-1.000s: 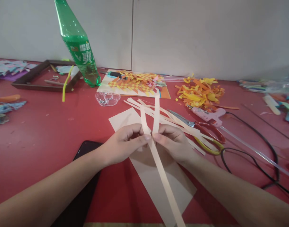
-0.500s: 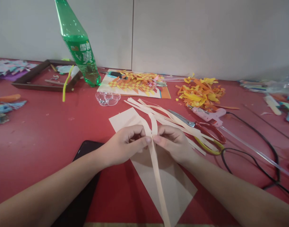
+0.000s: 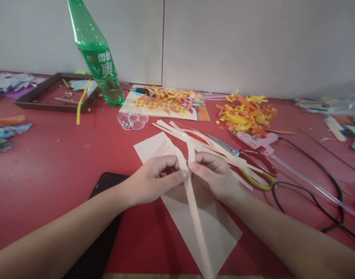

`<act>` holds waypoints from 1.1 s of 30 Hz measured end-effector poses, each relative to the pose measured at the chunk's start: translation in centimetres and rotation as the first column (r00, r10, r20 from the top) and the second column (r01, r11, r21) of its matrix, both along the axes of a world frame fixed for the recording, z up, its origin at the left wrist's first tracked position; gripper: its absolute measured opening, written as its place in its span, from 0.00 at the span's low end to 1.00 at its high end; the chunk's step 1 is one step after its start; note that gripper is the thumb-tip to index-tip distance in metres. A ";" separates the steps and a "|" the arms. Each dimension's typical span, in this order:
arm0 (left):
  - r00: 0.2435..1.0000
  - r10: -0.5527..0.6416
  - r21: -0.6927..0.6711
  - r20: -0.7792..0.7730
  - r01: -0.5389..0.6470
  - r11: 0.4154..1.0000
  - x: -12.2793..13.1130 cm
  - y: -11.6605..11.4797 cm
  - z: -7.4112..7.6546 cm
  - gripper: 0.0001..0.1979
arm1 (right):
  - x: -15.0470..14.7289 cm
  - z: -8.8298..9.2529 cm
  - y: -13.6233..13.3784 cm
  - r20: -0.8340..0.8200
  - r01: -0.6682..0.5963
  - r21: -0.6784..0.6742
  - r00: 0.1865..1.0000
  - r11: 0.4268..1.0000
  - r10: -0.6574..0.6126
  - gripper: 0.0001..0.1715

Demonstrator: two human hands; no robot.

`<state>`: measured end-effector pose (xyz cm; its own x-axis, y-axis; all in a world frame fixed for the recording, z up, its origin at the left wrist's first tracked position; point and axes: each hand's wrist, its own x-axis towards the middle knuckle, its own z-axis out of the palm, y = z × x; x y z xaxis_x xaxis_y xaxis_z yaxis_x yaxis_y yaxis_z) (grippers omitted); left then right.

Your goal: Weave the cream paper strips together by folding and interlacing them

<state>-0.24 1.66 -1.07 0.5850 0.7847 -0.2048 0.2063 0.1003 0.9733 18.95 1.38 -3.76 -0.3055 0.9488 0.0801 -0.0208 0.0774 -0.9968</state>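
My left hand pinches a long cream paper strip, which hangs down toward the table's front edge. Close beside it, my right hand pinches a second strip end that curves upward. Whether the two pieces still join between the fingertips cannot be made out. Beneath both hands lies a sheet of cream paper, partly covered by them. More loose paper strips are spread just beyond my right hand, over part of a pair of scissors with red and yellow handles.
A black phone lies under my left forearm. Farther back stand a green bottle, a dark frame and a clear flower-shaped dish. Orange and yellow scraps lie near a pink glue gun with a black cord.
My right fingertips have moved slightly right, away from the left ones, and the strip ends stand a little farther apart. The hanging strip's lower end has swung right.
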 end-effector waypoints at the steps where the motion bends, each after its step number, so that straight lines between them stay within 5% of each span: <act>1: 1.000 0.008 0.000 -0.003 -0.008 1.000 0.0 0.0 -0.1 0.14 | 0.0 0.0 -0.1 -0.004 -0.015 -0.023 1.000 1.000 0.015 0.13; 19: 0.994 0.066 -0.008 0.090 -0.066 0.998 0.0 0.1 0.0 0.11 | -0.2 0.1 0.0 0.035 0.021 0.049 0.999 0.999 -0.023 0.17; 25: 0.999 -0.007 -0.019 0.054 0.008 1.000 0.0 0.2 0.1 0.13 | -0.1 0.0 -0.1 0.016 0.013 0.041 1.000 0.999 -0.013 0.15; 33: 0.999 0.020 -0.033 0.047 -0.019 0.999 0.1 0.0 -0.1 0.13 | -0.2 0.5 -0.2 -0.048 -0.108 -0.019 0.993 0.994 0.106 0.13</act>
